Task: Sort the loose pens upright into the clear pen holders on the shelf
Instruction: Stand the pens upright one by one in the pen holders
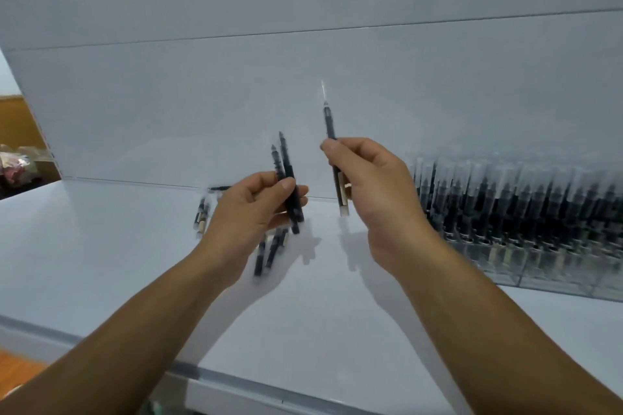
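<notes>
**Two hands holding pens above a white shelf, head view.**

The left hand [256,209] curls its fingers round two pens [288,175], thumb pressed on the barrels, tips up and slightly tilted. The right hand [371,199] pinches a single pen [329,125] between thumb and fingers, near upright, with its clear tip up and its pale end below the hand. The hands are near each other but apart, both raised over the shelf [101,246]. Loose pens [269,251] lie flat on the shelf beneath and behind the left hand, partly hidden by it. The clear holders [539,266] stand at the right against the back panel [168,111], packed with upright stored pens [505,205]. Blur hides their compartments.
</notes>
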`<action>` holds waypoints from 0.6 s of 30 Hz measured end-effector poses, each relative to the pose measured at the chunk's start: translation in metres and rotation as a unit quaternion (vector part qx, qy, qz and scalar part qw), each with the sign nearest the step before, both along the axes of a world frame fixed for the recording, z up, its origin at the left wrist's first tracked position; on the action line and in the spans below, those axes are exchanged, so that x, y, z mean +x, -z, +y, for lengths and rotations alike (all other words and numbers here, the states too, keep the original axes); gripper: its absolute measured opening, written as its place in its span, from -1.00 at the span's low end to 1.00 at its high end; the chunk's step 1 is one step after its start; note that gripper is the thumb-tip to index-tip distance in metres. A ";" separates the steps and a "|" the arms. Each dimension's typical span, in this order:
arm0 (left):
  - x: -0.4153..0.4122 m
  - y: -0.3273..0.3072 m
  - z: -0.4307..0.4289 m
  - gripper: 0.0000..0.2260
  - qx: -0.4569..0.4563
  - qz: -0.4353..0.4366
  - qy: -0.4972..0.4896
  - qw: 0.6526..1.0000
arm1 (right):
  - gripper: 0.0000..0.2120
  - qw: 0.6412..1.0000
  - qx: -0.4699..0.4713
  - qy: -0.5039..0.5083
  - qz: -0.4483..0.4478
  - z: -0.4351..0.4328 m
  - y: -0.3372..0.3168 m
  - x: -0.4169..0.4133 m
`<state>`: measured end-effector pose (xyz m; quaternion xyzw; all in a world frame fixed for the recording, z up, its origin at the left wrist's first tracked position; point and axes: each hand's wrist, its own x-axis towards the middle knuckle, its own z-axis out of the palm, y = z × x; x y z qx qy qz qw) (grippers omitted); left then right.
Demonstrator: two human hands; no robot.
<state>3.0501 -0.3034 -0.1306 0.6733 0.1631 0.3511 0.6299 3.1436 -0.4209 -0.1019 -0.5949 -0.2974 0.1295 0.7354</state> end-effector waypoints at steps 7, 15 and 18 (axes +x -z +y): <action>0.032 0.008 -0.057 -0.84 -0.008 -0.036 0.104 0.994 | -0.90 0.987 -0.033 0.080 -0.135 -0.086 -0.006 0.029; 0.088 0.013 -0.130 -0.80 -0.003 -0.053 0.201 0.978 | -0.80 0.943 -0.080 0.233 -0.222 -0.166 -0.018 0.074; 0.105 0.016 -0.157 -0.81 0.017 -0.046 0.235 0.971 | -0.84 0.923 -0.066 0.296 -0.239 -0.190 -0.025 0.087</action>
